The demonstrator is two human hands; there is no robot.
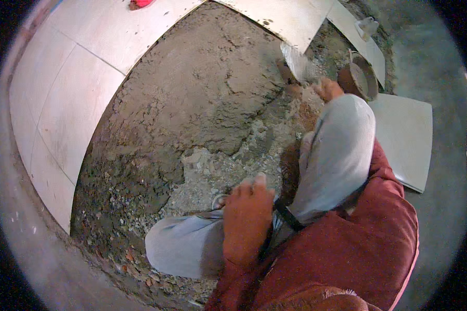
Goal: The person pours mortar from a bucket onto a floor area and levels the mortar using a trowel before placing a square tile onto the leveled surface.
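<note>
My right hand [329, 90] is closed, apparently round the handle of a trowel [298, 63], beyond my right knee. The trowel's pale metal blade is smeared by motion, and the handle is mostly hidden in the fingers. Its blade is over the right edge of a bed of damp grey-brown mortar [202, 83], near the corner of a laid tile [290, 20]. Nearer to me, my left hand [248, 210] rests by my left leg, fingers extended and slightly bent, with nothing seen in it. Rough, gravelly ground [207, 171] shows in front of that hand.
Large pale tiles [78, 98] border the mortar on the left. A brown bucket [359, 78] with grey residue stands beyond my right knee. Next to it lies a loose tile [402, 140]. A clear plastic item [367, 27] sits at the far right, a red object [140, 4] at the far edge.
</note>
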